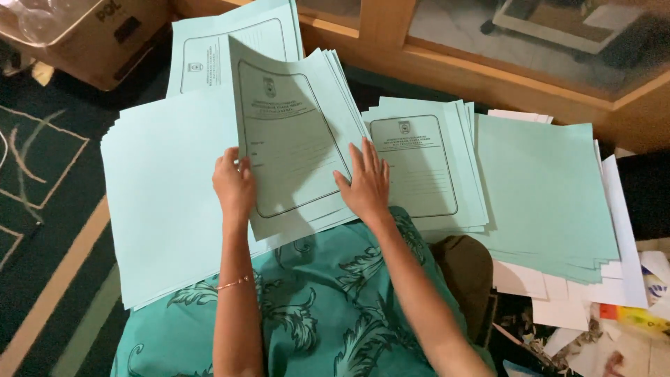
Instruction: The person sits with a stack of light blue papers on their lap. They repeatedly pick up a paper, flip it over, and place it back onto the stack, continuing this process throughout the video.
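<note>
Pale green printed sheet (289, 139) stands tilted over the lap stack (167, 195), long axis running away from the person. Left hand (234, 185) pinches its left edge; right hand (364, 183) presses flat, fingers spread, at its right edge.

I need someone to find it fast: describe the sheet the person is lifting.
Start at the green patterned lap; a pile of pale green sheets lies above it. The top sheet is gripped by the left hand and pressed by the right hand. Unlike its flat neighbours, its upper end curls upward.
</note>
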